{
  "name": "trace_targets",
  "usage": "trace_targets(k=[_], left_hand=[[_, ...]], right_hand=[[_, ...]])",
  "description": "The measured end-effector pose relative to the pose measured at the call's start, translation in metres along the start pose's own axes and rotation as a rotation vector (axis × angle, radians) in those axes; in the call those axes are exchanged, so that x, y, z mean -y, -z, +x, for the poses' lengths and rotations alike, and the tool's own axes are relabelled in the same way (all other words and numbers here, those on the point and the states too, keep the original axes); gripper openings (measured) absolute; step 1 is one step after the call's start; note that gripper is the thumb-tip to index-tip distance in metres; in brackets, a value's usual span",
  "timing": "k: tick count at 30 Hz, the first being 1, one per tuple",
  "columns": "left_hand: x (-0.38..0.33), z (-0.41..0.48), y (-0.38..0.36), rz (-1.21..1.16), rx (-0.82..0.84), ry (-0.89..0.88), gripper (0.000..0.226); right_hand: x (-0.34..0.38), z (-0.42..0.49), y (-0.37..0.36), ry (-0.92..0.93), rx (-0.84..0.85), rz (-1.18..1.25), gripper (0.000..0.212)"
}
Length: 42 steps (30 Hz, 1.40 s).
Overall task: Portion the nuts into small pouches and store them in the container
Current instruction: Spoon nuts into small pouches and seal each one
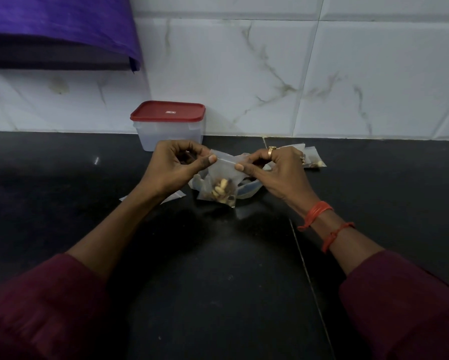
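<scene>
You are holding a small clear plastic zip pouch (219, 183) just above the glossy black stone counter (218, 268), at the centre of your view. Your left hand (176, 167) is pinching the left end of its top strip between thumb and curled fingers, and your right hand (275, 172), wearing a gold ring (271, 151), is pinching the right end the same way, so the strip is stretching level between them. A clump of pale and dark nuts (220, 189) is sitting in the pouch's bottom, which is hanging near the counter. At 11 o'clock from it, a translucent rectangular plastic container (170, 136) is standing against the white marble-patterned tile wall (348, 74) with its red lid (167, 110) on; its contents are not showing through the cloudy wall. At 2 o'clock, filled clear pouches (313, 158) are lying partly behind your right hand, with nuts showing inside. At about 9 o'clock, flat empty clear pouches (177, 194) are lying under your left wrist. Directly behind the held pouch, a crumpled clear bag with a blue edge (249, 189) is lying mostly hidden.
</scene>
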<state>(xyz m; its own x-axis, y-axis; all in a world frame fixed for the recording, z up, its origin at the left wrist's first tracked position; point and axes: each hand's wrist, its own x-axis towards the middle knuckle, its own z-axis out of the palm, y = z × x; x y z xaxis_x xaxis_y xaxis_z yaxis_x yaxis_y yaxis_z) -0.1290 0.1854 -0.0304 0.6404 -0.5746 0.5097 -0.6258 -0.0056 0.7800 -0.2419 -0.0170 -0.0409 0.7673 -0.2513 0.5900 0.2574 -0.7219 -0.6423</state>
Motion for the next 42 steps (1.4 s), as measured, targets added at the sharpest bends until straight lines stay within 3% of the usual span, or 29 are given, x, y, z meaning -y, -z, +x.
trace_targets(k=[12, 17, 21, 31, 39, 42], left_hand=[[-0.003, -0.001, -0.002, -0.024, -0.031, -0.002, 0.003], [-0.014, -0.003, -0.009, -0.038, 0.026, -0.060, 0.007], [-0.019, -0.004, -0.013, -0.056, 0.056, -0.094, 0.010], [-0.018, -0.002, -0.008, -0.009, 0.051, -0.041, 0.005], [-0.016, 0.000, -0.002, -0.030, -0.005, 0.072, 0.002], [-0.013, 0.001, 0.000, -0.030, 0.001, 0.092, 0.004]], right_hand=[[0.008, -0.001, 0.008, -0.028, -0.028, -0.034, 0.039], [0.018, -0.002, -0.001, 0.126, -0.102, -0.199, 0.019], [0.021, -0.004, -0.008, 0.145, -0.136, -0.246, 0.012], [0.023, -0.001, -0.009, 0.071, -0.090, -0.064, 0.020], [0.008, -0.001, 0.003, 0.104, -0.142, -0.084, 0.008], [0.002, -0.001, 0.007, 0.103, -0.147, -0.054, 0.012]])
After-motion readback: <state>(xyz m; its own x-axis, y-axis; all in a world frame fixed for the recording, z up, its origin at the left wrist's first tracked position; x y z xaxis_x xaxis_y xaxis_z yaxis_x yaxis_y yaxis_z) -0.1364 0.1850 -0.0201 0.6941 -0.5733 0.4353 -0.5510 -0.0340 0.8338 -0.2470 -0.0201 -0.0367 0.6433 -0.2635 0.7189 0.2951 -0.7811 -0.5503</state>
